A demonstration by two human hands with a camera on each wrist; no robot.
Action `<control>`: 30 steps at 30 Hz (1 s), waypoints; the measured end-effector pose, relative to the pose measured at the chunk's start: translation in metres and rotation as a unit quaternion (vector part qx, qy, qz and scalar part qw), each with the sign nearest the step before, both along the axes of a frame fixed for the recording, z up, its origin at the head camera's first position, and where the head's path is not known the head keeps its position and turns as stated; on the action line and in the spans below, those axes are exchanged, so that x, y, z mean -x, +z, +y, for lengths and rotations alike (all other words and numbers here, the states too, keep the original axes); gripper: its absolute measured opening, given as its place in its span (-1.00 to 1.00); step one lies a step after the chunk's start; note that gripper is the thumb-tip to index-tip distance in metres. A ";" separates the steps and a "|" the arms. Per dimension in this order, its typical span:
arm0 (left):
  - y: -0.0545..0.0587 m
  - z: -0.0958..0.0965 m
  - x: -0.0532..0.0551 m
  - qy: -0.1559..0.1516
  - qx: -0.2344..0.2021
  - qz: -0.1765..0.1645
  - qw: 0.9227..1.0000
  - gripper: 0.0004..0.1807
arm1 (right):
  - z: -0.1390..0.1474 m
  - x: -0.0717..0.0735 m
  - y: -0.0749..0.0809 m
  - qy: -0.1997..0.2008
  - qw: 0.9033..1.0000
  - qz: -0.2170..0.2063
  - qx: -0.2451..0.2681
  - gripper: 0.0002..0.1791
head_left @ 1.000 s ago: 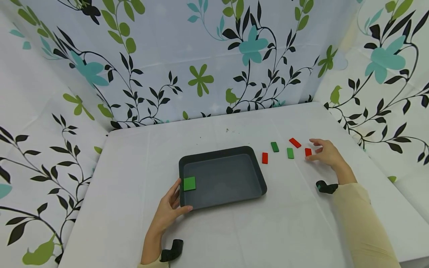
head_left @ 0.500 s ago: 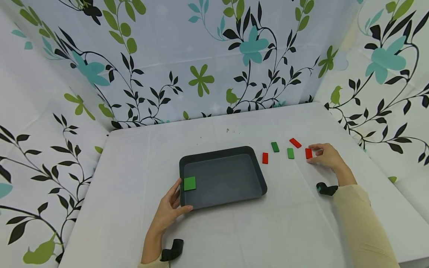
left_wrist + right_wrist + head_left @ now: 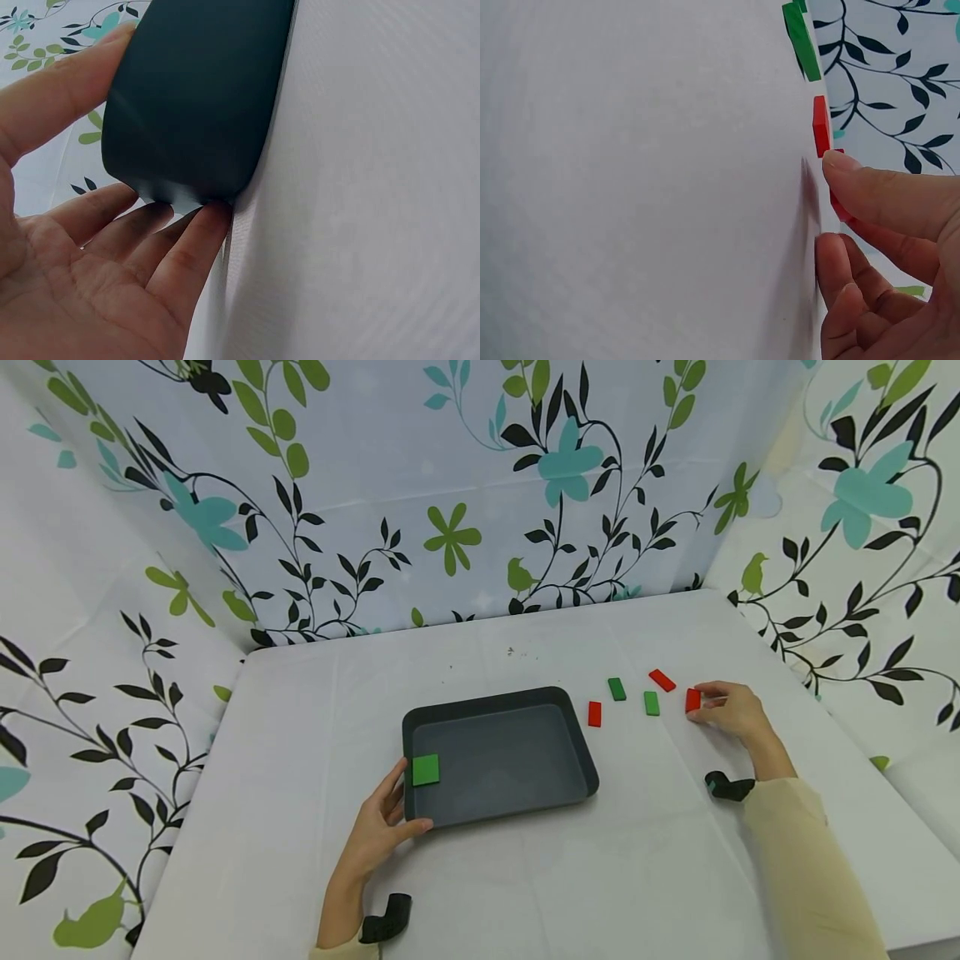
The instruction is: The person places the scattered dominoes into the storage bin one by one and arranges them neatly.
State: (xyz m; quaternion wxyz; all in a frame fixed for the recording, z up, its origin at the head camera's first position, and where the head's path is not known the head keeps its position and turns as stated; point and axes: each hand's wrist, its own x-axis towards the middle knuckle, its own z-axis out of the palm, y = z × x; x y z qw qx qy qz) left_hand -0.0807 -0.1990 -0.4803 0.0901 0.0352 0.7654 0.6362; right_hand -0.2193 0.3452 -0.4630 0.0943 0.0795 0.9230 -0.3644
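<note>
A dark grey baking tray (image 3: 498, 764) lies on the white table with a flat green square (image 3: 425, 769) inside near its left wall. My left hand (image 3: 377, 828) holds the tray's near left corner; in the left wrist view the thumb (image 3: 64, 90) and the fingers (image 3: 187, 262) bear on different sides of the tray wall (image 3: 199, 97). Far to the right, my right hand (image 3: 729, 708) pinches a small red block (image 3: 693, 700) between thumb and fingers. In the right wrist view the thumb (image 3: 885, 191) covers most of that block (image 3: 840, 206).
Between tray and right hand lie two more red blocks, one near the tray (image 3: 595, 714) and one farther back (image 3: 662, 680). Two green blocks, one darker (image 3: 617, 689) and one brighter (image 3: 652, 703), lie among them. A patterned curtain (image 3: 375, 485) stands behind the table (image 3: 330, 693).
My right hand's fingers have closed in on the red block and now pinch it, and the block has shifted very slightly. My left hand stays at the tray corner.
</note>
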 end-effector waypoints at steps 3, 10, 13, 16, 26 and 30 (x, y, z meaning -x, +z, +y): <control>0.000 0.000 0.000 0.002 0.001 0.000 1.000 0.12 | -0.005 -0.003 0.004 -0.009 1.000 0.003 0.016 -0.29; 0.000 0.001 0.000 0.004 0.003 0.003 1.000 0.11 | -0.026 -0.009 0.015 -0.007 0.998 0.043 0.042 -0.32; 0.000 0.001 0.000 0.004 0.005 0.003 1.000 0.11 | -0.036 -0.011 0.020 -0.006 0.996 0.064 0.060 -0.34; 0.000 0.002 0.000 0.005 0.007 0.001 1.000 0.11 | -0.048 -0.013 0.025 -0.008 0.993 0.083 0.089 -0.34; 0.004 0.004 0.000 0.004 0.004 0.005 1.000 0.10 | -0.100 -0.020 0.041 0.042 0.976 0.127 0.170 -0.37; 0.005 0.004 -0.001 0.004 0.001 0.005 1.000 0.09 | -0.123 -0.021 0.047 0.063 0.969 0.123 0.204 -0.39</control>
